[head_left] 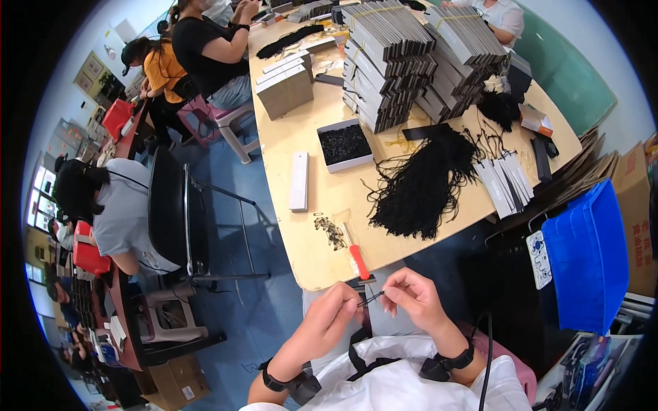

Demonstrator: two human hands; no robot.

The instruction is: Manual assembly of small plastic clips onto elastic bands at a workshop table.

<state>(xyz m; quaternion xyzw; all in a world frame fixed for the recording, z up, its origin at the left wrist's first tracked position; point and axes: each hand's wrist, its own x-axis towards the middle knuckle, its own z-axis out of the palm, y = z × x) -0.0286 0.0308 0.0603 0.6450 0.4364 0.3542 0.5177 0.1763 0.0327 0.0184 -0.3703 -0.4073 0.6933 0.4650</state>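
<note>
A short black cord is stretched between my two hands, just beyond the table's near edge. My left hand pinches one end, and my right hand pinches the other between thumb and forefinger. Close in front of them, a red-handled tool lies across the table edge, its metal end near my fingers. Small dark loops sit in a loose heap beside it. Farther right spreads a big bundle of black cords. Grey-white tags with black cords are fanned out next to that bundle.
On the table are a white stack of cards, a box of small black pieces and tall stacks of grey tags. A blue bin stands to the right. Co-workers, one in grey, sit at left.
</note>
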